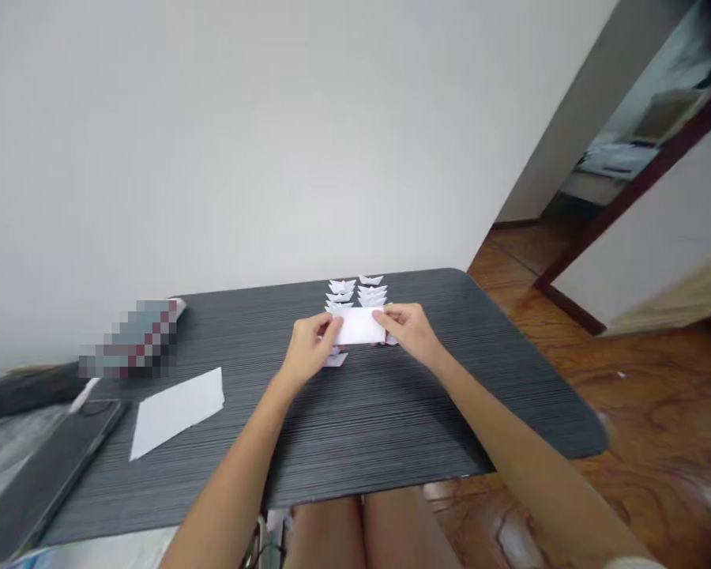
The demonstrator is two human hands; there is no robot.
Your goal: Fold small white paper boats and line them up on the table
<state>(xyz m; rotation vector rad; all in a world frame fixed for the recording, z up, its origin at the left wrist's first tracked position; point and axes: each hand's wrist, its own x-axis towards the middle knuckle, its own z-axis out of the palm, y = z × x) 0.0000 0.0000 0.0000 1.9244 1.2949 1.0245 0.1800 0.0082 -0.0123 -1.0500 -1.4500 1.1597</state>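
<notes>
Both hands hold a small folded white paper [360, 325] above the dark striped table [391, 411]. My left hand [309, 348] pinches its left end. My right hand [411, 329] pinches its right end. Just beyond the paper, several small folded white paper boats [359, 293] stand in two rows toward the table's far edge. Another small folded piece [335, 359] lies under my left hand.
A stack of white paper sheets [176, 410] lies at the left of the table. A closed dark laptop [32, 474] sits at the far left. A blurred-out object [131, 338] lies near the wall. Wooden floor and a doorway are on the right.
</notes>
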